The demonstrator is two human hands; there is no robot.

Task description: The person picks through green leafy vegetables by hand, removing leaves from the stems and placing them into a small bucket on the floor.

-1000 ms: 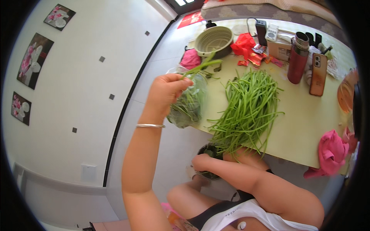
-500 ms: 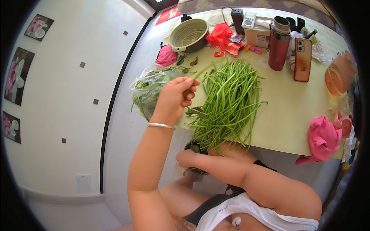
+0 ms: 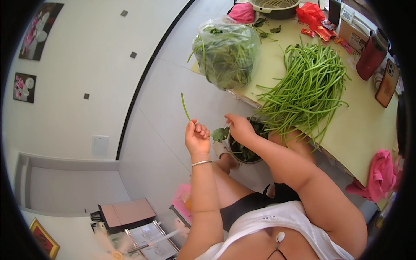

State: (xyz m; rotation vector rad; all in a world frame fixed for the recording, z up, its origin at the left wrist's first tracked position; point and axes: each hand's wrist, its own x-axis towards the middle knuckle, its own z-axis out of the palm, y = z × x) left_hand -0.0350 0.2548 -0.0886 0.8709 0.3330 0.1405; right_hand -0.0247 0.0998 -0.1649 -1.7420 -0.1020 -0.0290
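Observation:
My left hand (image 3: pixel 198 136) is closed around a green leafy stem (image 3: pixel 185 106), whose bare end points up and away. On the stem's other side a dark green leaf (image 3: pixel 220 134) hangs between my two hands. My right hand (image 3: pixel 241 129) pinches at the edge of that leaf, above a dark round bin (image 3: pixel 246 162) on the floor with loose leaves inside. Beyond it, a large heap of long green stems (image 3: pixel 310 84) lies on the table, some hanging over the edge. A clear plastic bag (image 3: pixel 227 56) full of leafy greens sits at the table's left corner.
The pale yellow table (image 3: pixel 353 130) carries a colander (image 3: pixel 275 9), red wrappers (image 3: pixel 310 14), a dark red flask (image 3: pixel 372 54), an upright phone (image 3: pixel 388 83) and a pink cloth (image 3: pixel 380 177). My knee is under the table edge. A pinkish box (image 3: pixel 130 213) stands at lower left.
The view has swung left and down. My left hand has come from beside the bag back toward my body with a stem. My right hand has risen from the bin to the leaf.

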